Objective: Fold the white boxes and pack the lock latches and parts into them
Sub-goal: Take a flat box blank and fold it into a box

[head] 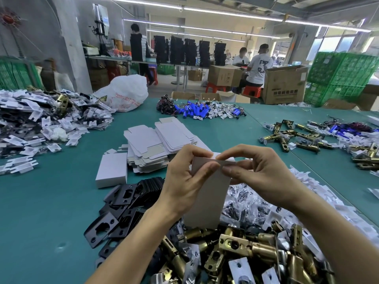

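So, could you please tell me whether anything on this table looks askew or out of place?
Only the stack of flat boxes: its upper sheets lie fanned toward the right, not squared. The box blank being held looks undamaged.

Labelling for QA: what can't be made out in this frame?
Head view only.
- box blank top flaps: covered by the left hand and right hand.
- folded white box contents: hidden by its own walls.
- brass latches pile: cut off by bottom edge.
- white bag print: too small.
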`<act>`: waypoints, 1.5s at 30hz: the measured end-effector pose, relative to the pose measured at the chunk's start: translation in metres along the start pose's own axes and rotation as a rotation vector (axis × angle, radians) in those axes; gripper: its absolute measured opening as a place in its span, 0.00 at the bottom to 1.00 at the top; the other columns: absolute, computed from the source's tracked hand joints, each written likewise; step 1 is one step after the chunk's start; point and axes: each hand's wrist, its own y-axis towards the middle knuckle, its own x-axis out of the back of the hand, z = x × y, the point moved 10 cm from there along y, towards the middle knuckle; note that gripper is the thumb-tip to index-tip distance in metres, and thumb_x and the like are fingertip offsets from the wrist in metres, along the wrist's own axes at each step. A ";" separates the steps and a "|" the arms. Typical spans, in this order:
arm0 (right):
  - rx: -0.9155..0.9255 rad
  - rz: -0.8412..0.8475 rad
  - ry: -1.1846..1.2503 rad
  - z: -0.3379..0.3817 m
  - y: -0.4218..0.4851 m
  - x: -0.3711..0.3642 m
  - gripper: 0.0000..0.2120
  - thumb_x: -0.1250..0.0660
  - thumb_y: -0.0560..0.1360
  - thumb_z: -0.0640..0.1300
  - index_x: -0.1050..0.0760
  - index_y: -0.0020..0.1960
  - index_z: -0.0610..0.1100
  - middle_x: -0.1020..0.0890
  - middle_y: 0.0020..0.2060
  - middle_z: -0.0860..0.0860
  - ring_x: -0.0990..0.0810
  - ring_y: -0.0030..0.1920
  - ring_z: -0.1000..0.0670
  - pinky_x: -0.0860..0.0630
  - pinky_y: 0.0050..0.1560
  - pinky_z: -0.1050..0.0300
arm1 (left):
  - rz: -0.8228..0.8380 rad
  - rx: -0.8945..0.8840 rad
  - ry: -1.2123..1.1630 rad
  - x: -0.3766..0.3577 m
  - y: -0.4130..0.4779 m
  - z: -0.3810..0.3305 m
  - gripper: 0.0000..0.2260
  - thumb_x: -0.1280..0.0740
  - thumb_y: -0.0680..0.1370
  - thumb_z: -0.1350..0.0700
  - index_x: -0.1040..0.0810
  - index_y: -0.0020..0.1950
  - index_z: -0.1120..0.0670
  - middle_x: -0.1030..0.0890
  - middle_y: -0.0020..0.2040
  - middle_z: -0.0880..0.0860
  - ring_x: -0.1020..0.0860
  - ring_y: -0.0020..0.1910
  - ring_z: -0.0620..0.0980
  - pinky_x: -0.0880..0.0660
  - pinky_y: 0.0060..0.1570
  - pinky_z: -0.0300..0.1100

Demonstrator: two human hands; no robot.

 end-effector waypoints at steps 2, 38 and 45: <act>0.039 -0.092 0.036 0.007 0.000 0.009 0.15 0.28 0.72 0.39 0.19 0.53 0.56 0.17 0.50 0.46 0.15 0.49 0.42 0.16 0.45 0.48 | -0.021 0.042 0.028 0.004 0.002 0.000 0.14 0.30 0.71 0.38 0.30 0.53 0.32 0.22 0.53 0.48 0.20 0.51 0.51 0.18 0.43 0.56; -0.122 0.791 -1.297 -0.028 -0.017 -0.138 0.13 0.38 0.79 0.39 0.25 0.62 0.42 0.23 0.59 0.41 0.21 0.57 0.40 0.24 0.52 0.46 | -0.298 0.451 -0.574 0.047 0.006 0.052 0.46 0.15 0.44 0.38 0.29 0.57 0.46 0.17 0.42 0.42 0.19 0.38 0.39 0.24 0.33 0.35; -0.026 0.793 -1.411 -0.029 -0.012 -0.151 0.10 0.40 0.79 0.35 0.24 0.57 0.39 0.20 0.55 0.42 0.20 0.55 0.40 0.25 0.48 0.47 | -0.407 0.341 -0.460 0.066 0.010 0.053 0.38 0.15 0.51 0.46 0.29 0.56 0.46 0.16 0.45 0.43 0.18 0.43 0.41 0.22 0.41 0.34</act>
